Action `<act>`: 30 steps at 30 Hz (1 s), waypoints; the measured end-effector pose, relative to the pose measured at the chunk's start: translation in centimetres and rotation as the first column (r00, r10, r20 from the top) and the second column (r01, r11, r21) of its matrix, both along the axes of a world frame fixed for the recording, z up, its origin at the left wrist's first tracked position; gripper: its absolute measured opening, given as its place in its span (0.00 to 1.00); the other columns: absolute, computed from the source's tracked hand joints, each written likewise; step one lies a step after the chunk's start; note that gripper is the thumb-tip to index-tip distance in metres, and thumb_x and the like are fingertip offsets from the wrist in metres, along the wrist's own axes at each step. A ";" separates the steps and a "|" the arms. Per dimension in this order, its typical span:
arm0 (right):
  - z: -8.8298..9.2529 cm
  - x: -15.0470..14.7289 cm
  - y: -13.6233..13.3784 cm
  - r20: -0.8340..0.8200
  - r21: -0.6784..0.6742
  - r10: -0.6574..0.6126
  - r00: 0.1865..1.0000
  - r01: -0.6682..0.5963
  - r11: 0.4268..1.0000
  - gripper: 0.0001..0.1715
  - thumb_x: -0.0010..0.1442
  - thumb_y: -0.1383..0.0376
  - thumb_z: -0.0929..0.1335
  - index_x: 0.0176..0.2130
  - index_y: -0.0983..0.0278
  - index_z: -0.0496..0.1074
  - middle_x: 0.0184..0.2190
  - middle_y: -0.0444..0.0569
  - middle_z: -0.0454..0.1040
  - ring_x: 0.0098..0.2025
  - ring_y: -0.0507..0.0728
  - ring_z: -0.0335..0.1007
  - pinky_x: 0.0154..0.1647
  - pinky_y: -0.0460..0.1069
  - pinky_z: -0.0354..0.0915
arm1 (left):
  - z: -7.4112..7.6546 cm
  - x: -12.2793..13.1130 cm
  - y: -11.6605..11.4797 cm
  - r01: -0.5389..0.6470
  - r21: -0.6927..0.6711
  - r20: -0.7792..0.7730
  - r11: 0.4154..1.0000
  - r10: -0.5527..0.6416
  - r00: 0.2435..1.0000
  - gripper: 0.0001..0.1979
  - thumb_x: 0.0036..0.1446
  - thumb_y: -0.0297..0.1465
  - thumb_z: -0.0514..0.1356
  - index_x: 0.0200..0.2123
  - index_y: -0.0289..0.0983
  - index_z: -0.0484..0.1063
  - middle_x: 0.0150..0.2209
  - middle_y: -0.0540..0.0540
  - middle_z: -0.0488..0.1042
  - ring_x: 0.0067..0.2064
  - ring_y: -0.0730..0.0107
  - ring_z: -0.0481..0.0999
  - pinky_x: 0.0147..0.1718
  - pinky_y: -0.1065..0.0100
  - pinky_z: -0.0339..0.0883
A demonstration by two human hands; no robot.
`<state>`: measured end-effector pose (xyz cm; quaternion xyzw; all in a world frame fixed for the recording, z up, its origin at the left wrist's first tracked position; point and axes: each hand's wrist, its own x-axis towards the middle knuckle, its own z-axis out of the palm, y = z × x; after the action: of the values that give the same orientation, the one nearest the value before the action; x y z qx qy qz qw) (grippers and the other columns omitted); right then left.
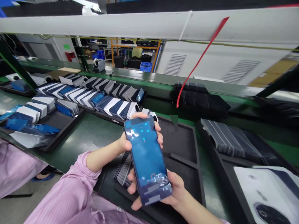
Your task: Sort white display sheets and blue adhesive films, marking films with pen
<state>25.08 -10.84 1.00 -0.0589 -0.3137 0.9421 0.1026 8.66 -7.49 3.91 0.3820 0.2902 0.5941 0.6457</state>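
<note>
A phone back cover [147,155], its near face covered in shiny blue film, is held up tilted in front of me. My left hand [125,141] grips its upper end, thumb on the left edge and fingertips showing round the right edge. Around the lower end, my right hand [175,186] is closed from behind, with fingertips out at the left side. Greyish strips and crinkled clear film show near the bottom of the cover. Below it lies a black tray [196,149], and a stack of thin covers [123,171] stands partly hidden behind my hands.
Black trays with rows of white and dark blue covers [112,105] line the back left. Another loaded tray [70,127] is at left, near a co-worker's pink sleeve [16,168]. At right, a tray [224,174] holds wrapped covers and white ones [254,186]. A red ribbon [201,59] hangs from the overhead beam.
</note>
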 end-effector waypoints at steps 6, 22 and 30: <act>1.1 1.0 -0.7 0.140 0.069 -0.313 0.939 0.306 0.949 0.30 0.58 0.56 0.76 0.56 0.61 0.69 0.50 0.59 0.79 0.47 0.68 0.81 0.47 0.66 0.75 | 0.3 0.9 -0.7 0.176 0.114 0.146 0.978 -0.192 0.971 0.51 0.32 0.62 0.70 0.58 0.44 0.68 0.56 0.39 0.73 0.50 0.50 0.79 0.49 0.54 0.74; 3.0 4.4 3.0 -0.138 0.912 -0.895 0.424 0.408 0.053 0.26 0.53 0.45 0.76 0.39 0.59 0.69 0.36 0.47 0.74 0.38 0.59 0.72 0.38 0.51 0.71 | -0.9 1.7 -2.1 0.265 -0.184 0.116 0.947 -0.246 0.962 0.27 0.45 0.39 0.72 0.46 0.30 0.77 0.41 0.35 0.83 0.43 0.47 0.83 0.45 0.54 0.75; 2.6 2.9 3.0 0.015 0.850 -0.882 0.470 0.458 0.259 0.42 0.55 0.52 0.77 0.59 0.58 0.57 0.55 0.56 0.73 0.53 0.64 0.75 0.55 0.58 0.73 | -1.7 2.9 -2.1 0.226 -0.320 0.090 0.920 -0.208 0.974 0.34 0.38 0.41 0.78 0.48 0.31 0.76 0.42 0.36 0.83 0.45 0.48 0.83 0.46 0.52 0.76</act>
<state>27.97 -7.88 3.56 -0.3831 -0.6255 0.5167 0.4416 11.60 -9.62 2.17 0.2827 0.3232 0.4725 0.7697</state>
